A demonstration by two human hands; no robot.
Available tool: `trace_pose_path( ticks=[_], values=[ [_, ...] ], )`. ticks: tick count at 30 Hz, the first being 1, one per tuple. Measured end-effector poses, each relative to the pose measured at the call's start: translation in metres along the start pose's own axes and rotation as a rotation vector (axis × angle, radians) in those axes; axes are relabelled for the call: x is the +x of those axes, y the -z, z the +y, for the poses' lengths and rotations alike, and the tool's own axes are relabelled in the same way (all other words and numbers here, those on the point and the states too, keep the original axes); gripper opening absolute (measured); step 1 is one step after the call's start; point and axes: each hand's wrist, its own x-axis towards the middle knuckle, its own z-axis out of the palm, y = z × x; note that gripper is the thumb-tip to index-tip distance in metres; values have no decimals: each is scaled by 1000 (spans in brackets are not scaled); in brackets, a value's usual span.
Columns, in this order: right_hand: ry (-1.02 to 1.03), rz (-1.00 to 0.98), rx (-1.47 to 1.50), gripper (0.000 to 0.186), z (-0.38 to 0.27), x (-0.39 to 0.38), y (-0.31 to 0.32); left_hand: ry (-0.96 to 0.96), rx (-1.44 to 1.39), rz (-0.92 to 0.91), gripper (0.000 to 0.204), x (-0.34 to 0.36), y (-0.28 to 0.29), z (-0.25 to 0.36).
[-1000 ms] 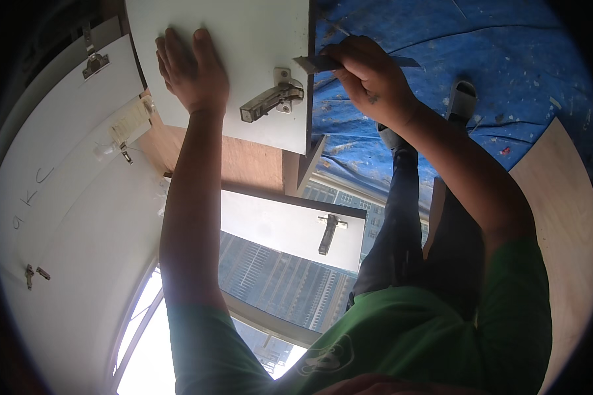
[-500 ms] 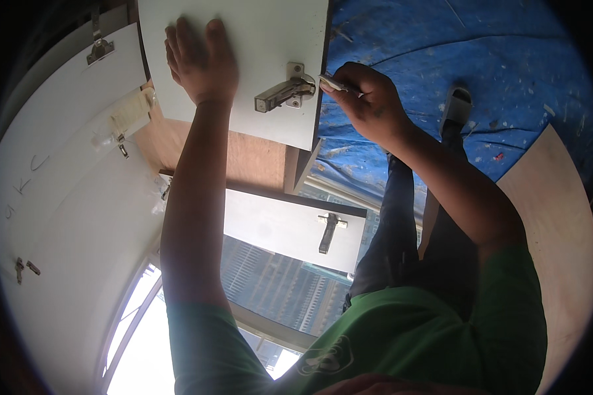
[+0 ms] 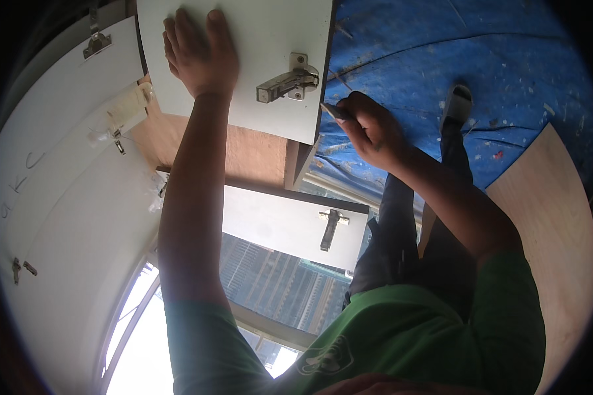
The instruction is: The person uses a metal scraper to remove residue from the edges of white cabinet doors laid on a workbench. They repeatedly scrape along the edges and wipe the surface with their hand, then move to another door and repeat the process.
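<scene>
My left hand [image 3: 203,58] lies flat, fingers apart, on the face of a white panel [image 3: 263,33], likely a cabinet door. A metal cabinet hinge [image 3: 288,84] is fixed near the panel's right edge, its arm sticking out to the left. Beside that dark edge, below the hinge, my right hand [image 3: 375,131] is closed around a small thin flat piece [image 3: 336,112]. The piece's tip meets or nearly meets the edge. Its kind is unclear, as the fingers cover most of it.
Blue sheeting [image 3: 402,46] with pale specks covers the floor. Another white panel with a hinge [image 3: 331,230] is lower down. A large white board [image 3: 66,178] with hinges curves along the left. A pale wooden sheet [image 3: 550,217] leans at the right.
My right hand has moved down along the panel's edge with the thin piece, which now tilts differently. My left hand stays spread on the panel.
</scene>
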Motion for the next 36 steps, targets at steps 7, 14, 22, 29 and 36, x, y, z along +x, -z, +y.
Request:
trace_pose_path(
  ticks=[7, 14, 22, 29, 36],
  values=[
    [338, -47, -210, 25, 27, 8, -10, -1, -26, -22, 75, 1, 1, 0],
    [279, -97, -163, 21, 24, -16, -19, 0, 7, -11, 75, 2, -1, -6],
    [340, -480, -489, 16, 13, -27, -35, 11, -26, -67, 77, 4, 3, 2],
    [25, 1, 122, 24, 5, -19, -22, 34, -7, -9, 75, 0, 2, 2],
    [-43, 114, 49, 25, -35, -12, -44, 60, 19, -62, 76, 3, 3, 1]
  ],
)
